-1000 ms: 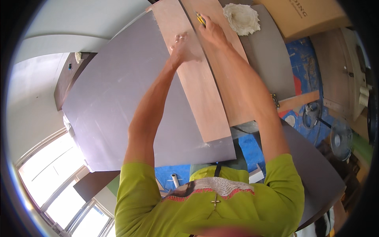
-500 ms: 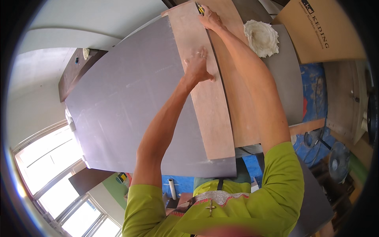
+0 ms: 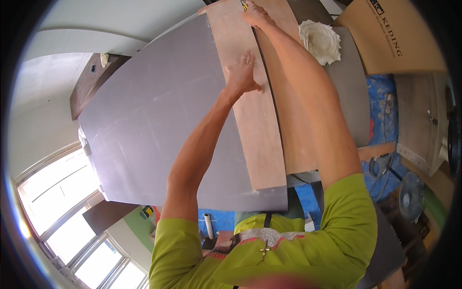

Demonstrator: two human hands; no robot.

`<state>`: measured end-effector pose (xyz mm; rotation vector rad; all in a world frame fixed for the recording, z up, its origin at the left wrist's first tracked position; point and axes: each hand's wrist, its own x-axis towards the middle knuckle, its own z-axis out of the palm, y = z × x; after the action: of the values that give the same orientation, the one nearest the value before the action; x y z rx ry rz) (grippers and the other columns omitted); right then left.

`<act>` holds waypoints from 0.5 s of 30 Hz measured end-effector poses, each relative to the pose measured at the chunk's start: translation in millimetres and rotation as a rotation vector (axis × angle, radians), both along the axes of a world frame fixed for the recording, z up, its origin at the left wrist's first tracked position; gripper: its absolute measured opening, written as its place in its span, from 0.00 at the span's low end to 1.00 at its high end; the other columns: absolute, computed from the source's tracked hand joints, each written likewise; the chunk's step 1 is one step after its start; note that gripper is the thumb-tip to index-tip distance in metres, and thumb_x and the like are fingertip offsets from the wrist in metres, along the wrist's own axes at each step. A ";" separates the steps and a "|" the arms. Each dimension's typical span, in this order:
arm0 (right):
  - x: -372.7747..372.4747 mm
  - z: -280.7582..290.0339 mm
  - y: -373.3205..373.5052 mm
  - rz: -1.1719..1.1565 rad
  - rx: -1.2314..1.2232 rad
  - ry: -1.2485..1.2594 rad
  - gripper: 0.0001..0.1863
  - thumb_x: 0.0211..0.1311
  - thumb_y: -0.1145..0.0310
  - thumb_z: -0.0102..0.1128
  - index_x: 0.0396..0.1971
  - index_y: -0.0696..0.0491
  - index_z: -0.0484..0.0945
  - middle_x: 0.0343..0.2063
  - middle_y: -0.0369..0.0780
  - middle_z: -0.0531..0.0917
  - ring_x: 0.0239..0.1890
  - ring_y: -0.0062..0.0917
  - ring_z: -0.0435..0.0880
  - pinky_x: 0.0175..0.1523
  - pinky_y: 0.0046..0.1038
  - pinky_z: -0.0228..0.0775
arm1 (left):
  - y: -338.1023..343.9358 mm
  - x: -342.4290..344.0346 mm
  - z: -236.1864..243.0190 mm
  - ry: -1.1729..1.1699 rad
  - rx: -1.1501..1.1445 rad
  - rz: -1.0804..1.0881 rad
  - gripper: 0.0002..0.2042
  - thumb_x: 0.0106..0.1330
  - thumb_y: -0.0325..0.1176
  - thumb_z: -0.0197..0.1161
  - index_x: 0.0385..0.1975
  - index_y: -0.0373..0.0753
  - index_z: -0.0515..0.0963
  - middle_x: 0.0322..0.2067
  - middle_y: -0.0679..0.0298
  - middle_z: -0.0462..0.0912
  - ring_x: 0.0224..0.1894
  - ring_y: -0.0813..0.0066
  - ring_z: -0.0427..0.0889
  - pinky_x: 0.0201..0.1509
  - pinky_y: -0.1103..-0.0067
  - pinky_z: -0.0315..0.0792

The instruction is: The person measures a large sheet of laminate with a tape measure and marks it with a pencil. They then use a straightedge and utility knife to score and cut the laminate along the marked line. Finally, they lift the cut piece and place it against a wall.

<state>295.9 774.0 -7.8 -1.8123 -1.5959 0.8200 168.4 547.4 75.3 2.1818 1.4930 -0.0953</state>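
1. Your left hand lay flat, fingers spread, pressing the pale wooden strip onto the grey panel; it grasped nothing.
2. Your right hand was closed around a small yellow-tipped tool at the strip's far end.
3. This looked like marking or scoring along the strip's edge.
4. The next stroke would have needed the strip pinned steady against the brown board.
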 end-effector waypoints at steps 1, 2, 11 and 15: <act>-1.1 3.7 -3.5 -0.011 0.005 0.001 0.24 0.70 0.55 0.46 0.61 0.48 0.75 0.57 0.56 0.80 0.61 0.53 0.78 0.65 0.51 0.70 | -0.3 -0.4 -0.7 -0.014 0.007 0.004 0.66 0.27 0.44 0.88 0.74 0.32 0.57 0.74 0.50 0.57 0.71 0.40 0.63 0.62 0.31 0.63; -2.0 8.9 -7.4 -0.015 -0.032 -0.009 0.24 0.70 0.55 0.46 0.61 0.48 0.75 0.57 0.56 0.80 0.61 0.54 0.78 0.64 0.51 0.71 | -0.2 -0.9 -1.3 -0.029 0.019 0.008 0.66 0.27 0.43 0.88 0.74 0.32 0.57 0.74 0.49 0.56 0.72 0.39 0.62 0.62 0.31 0.62; 12.1 71.3 -77.7 0.080 -0.328 -0.005 0.32 0.60 0.62 0.53 0.68 0.47 0.69 0.37 0.46 0.89 0.39 0.34 0.90 0.47 0.35 0.81 | 2.3 -1.8 -3.2 0.063 0.027 -0.028 0.64 0.31 0.50 0.86 0.73 0.35 0.59 0.74 0.53 0.56 0.77 0.46 0.51 0.61 0.39 0.71; 13.2 78.3 -108.3 0.054 -0.265 0.039 0.36 0.59 0.61 0.54 0.71 0.50 0.65 0.23 0.40 0.84 0.20 0.27 0.82 0.30 0.31 0.76 | 3.0 -0.5 -3.4 0.123 0.026 -0.051 0.65 0.31 0.53 0.86 0.74 0.35 0.59 0.74 0.53 0.56 0.77 0.46 0.52 0.64 0.40 0.70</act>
<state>309.1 665.7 70.5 -1.9261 -1.5781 1.1306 167.9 550.4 71.9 2.2714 1.5125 -0.2324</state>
